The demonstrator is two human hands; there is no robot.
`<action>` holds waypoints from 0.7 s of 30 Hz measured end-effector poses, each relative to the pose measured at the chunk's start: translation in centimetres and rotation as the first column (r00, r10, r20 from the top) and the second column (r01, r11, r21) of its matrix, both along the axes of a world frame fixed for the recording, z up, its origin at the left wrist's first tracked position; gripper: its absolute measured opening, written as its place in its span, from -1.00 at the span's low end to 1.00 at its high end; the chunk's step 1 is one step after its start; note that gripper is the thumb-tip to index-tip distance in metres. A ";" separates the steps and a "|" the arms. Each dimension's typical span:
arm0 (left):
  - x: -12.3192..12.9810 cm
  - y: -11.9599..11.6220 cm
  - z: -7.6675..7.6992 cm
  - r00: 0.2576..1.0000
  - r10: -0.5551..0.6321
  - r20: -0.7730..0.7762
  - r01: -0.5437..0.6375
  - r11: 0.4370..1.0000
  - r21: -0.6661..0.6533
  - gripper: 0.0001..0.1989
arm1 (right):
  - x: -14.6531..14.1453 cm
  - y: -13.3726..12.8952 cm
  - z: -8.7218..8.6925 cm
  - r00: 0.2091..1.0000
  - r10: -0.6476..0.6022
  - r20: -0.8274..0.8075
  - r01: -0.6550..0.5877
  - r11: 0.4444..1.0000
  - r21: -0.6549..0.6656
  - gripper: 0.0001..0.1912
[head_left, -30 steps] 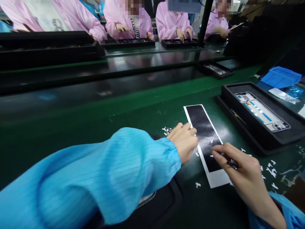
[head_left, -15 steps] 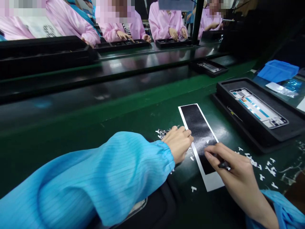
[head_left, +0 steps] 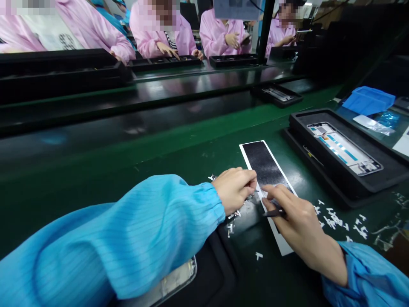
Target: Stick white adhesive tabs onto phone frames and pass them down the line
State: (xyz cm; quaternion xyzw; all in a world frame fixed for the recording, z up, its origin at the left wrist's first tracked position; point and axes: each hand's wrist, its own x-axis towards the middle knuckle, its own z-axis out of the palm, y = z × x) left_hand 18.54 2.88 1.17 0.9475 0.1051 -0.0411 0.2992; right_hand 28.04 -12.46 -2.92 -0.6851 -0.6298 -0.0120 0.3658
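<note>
My left hand (head_left: 235, 189) is closed in a pinch at the left edge of a black sheet with a white border (head_left: 262, 158); what its fingertips hold is too small to make out. Over the sheet's lower part, my right hand (head_left: 295, 217) grips a slim black tool (head_left: 274, 212) that looks like tweezers, its tip pointing left. The two hands' fingertips are close together but apart. Small silvery and white pieces (head_left: 234, 215) lie beside and under my left hand. More white T-shaped pieces (head_left: 334, 219) are scattered right of my right hand.
A black foam tray (head_left: 347, 183) with a phone frame (head_left: 347, 149) stands at right. Another phone frame (head_left: 179, 277) lies partly under my left sleeve. Beyond are a blue bin (head_left: 369, 101) and a smaller tray (head_left: 277, 96). People in pink sit across the bench.
My right hand has moved left and slightly up toward my left hand, and the black tool now shows past its fingers. My left hand has shifted slightly left, its fingertips pinched.
</note>
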 end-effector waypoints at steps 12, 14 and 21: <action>-0.6 0.6 -0.4 0.985 0.163 0.049 -0.153 0.975 -0.164 -0.83 | 0.2 0.4 -0.6 0.995 0.062 -0.078 -0.066 0.997 -0.045 -0.74; -1.0 1.2 0.1 0.971 0.225 0.082 -0.215 0.969 -0.119 -0.78 | 0.5 0.4 0.0 0.981 0.046 -0.186 -0.066 0.993 -0.102 -0.77; -1.8 1.2 1.4 0.941 0.329 0.080 -0.325 0.944 -0.058 -0.85 | 1.3 0.1 1.5 0.856 -0.060 -0.513 -0.085 0.963 -0.254 -0.76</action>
